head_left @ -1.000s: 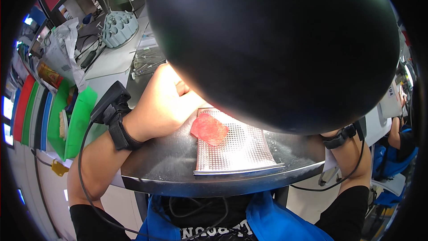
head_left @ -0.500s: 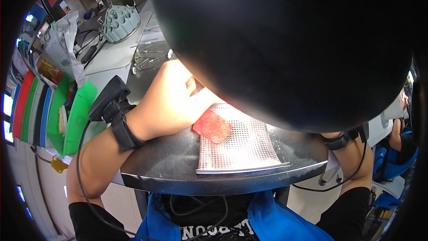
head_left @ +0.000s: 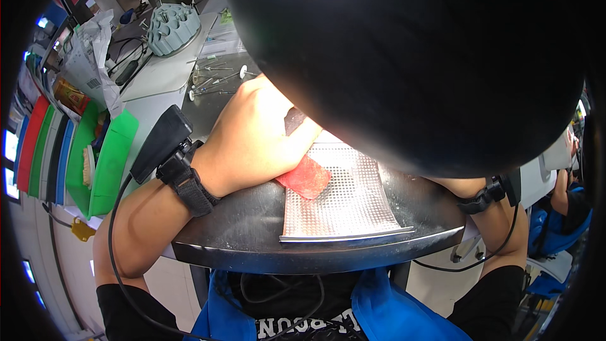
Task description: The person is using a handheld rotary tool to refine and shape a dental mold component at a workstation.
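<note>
My left hand [head_left: 255, 132] is closed with its thumb side toward the middle. Its fingertips, and anything in them, are hidden behind a large black rounded object [head_left: 404, 69]. Under the heel of that hand lies a red, worn-looking pad [head_left: 307, 179], partly covering a perforated metal plate [head_left: 341, 208]. Of my right hand [head_left: 464, 186], only the back near the wrist shows at the right of the black object. Its fingers are out of sight. Both wrists wear black strapped devices.
The dark metal bench top [head_left: 240, 227] has a curved front edge. Several small rotary bits [head_left: 211, 82] lie beyond my left hand. A grey holder [head_left: 172, 28] with tools stands far left. A green bin [head_left: 113, 164] holds a brush. A person [head_left: 562, 202] sits at far right.
My left hand has shifted slightly right, and a dark gap by its thumb shows more. More of my right hand's back is visible. The pad and plate look nearly unmoved.
</note>
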